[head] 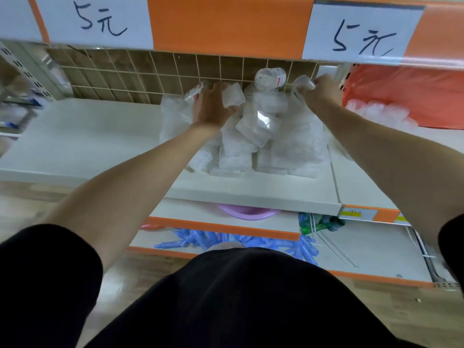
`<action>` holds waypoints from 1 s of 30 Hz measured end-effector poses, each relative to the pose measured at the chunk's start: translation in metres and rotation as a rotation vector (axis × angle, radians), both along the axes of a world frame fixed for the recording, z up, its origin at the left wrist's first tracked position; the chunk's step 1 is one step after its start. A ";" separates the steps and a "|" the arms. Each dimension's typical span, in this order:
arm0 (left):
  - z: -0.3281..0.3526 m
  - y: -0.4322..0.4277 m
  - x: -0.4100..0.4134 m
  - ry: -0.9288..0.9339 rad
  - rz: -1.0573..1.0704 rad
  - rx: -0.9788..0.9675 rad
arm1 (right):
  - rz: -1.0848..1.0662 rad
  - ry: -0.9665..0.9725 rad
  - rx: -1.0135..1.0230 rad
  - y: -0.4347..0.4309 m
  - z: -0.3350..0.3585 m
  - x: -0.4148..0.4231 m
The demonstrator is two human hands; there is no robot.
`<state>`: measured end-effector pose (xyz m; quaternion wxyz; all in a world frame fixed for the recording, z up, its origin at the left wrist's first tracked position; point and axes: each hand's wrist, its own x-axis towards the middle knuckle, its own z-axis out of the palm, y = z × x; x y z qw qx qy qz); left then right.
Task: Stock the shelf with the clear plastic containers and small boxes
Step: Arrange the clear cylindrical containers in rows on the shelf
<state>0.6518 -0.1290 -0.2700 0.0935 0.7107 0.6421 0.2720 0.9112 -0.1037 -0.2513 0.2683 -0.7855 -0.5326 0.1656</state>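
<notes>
A heap of clear plastic containers and small boxes [261, 136] lies on the white shelf [105, 136], piled against the wire grid at the back. My left hand [213, 104] reaches over the heap's left side and grips a clear container [233, 95]; another clear piece [194, 92] shows past its fingers. My right hand [319, 92] is at the heap's upper right and holds a clear container [303, 82]. A round clear tub with a red label [270, 77] sits on top of the heap between my hands.
An orange bag [406, 94] with clear cups [379, 111] stands at the right. Price signs hang on the shelf edge above [226, 23]. Lower shelves hold a pink basin [238, 213], blue tubes [195, 241] and green packets [319, 222]. The white shelf's left half is bare.
</notes>
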 end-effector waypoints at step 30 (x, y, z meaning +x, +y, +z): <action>0.029 -0.089 0.075 0.021 -0.347 0.108 | 0.168 -0.144 0.327 -0.171 -0.003 0.060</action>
